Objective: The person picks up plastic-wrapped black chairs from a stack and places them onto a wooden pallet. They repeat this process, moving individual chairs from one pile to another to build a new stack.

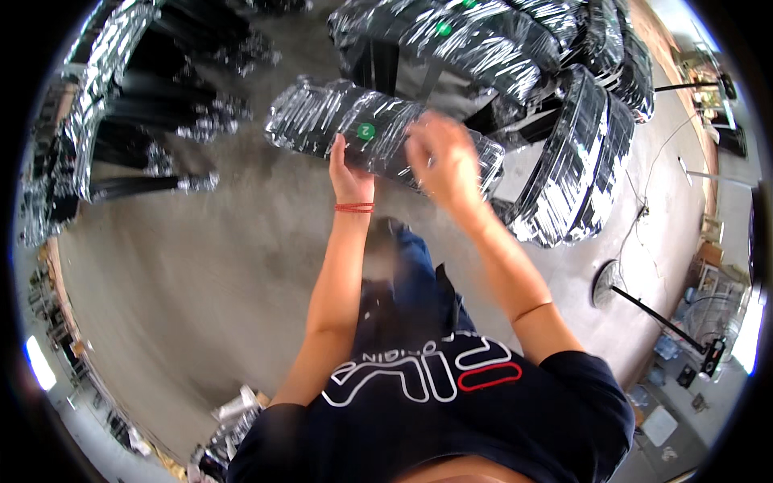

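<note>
A long dark bundle wrapped in shiny clear plastic film (322, 121) lies slantwise in front of me, with a round green sticker (365, 131) on its upper face. My left hand (352, 177), a red cord around its wrist, grips the bundle's near edge. The thumb shows against its side, and the other fingers are hidden underneath. Over the right part of the bundle is my right hand (444, 161), its fingers curled and smeared by motion. Whether that hand holds anything, I cannot tell.
More film-wrapped bundles (580, 169) stand to the right and far side. Tall wrapped black pieces (153, 105) stand at the left. On the grey concrete floor (185, 274), a stand fan with a round base (605, 283) and loose cables (642, 211) are at the right.
</note>
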`<state>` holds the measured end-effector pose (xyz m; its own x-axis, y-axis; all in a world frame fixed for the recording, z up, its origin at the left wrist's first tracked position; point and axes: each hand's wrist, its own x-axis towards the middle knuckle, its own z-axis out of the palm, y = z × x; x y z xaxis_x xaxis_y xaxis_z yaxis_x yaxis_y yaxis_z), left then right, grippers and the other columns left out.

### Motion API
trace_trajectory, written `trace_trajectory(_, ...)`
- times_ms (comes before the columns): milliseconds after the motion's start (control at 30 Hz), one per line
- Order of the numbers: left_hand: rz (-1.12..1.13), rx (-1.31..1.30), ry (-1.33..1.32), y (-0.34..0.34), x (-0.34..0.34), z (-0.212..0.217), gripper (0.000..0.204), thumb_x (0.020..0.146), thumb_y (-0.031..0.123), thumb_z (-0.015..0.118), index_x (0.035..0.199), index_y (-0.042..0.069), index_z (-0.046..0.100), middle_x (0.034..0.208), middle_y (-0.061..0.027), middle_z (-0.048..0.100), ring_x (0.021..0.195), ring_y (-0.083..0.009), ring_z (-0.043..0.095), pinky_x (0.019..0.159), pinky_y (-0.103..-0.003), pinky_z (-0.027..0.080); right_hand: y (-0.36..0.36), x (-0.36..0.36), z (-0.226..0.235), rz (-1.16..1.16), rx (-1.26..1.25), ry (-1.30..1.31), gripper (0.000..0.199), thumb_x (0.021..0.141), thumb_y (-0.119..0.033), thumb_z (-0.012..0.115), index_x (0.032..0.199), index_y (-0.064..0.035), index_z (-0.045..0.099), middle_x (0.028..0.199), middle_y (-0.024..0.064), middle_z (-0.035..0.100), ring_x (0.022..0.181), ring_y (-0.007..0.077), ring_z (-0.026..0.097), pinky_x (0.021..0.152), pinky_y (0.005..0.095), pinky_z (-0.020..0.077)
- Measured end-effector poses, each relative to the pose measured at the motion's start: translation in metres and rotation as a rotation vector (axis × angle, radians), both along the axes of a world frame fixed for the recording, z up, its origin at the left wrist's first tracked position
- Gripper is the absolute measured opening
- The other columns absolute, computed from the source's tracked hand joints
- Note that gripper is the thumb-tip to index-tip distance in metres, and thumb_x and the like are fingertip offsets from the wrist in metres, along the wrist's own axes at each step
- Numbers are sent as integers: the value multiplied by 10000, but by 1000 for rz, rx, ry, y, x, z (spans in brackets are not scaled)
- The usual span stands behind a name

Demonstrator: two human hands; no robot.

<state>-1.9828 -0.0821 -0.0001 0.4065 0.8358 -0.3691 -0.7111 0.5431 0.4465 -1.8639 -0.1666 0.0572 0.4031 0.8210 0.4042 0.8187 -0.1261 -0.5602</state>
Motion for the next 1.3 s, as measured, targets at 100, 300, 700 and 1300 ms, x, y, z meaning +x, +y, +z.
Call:
trace_trajectory(100,104,-83,-3,-24,-44,-2,343,824,251,496,1088,34,498,1076,-80,549,979,-232,525,866,-388,418,-2,34,1,2,-169,48,362,771,-371,556,975,-74,595,978,156,568,936,283,524,808,357,404)
trace_trajectory(300,110,-281,-226,-60,-120,3,391,785,275,523,1073,12,506,1081,-136,542,1007,-310,498,890,-472,375,33,-35,-35,621,-1060,871,681,757,-600,476,1033,20,533,870,80,555,800,161,491,727,271,399)
trace_trajectory(700,269,-304,-419,-127,-280,35,120,705,40,574,824,23,575,807,-65,603,740,-175,589,723,-320,485,20,-204,0,550,-1054,985,388,841,-333,513,927,40,576,850,48,587,734,99,539,644,248,428)
trace_trajectory(1300,1058,-53,-168,-287,-780,78,101,635,-4,583,726,-8,627,830,-113,621,806,-192,572,783,-333,435,-29,-820,69,1174,-1301,562,408,783,-397,575,694,1,585,633,21,541,521,72,470,452,231,328)
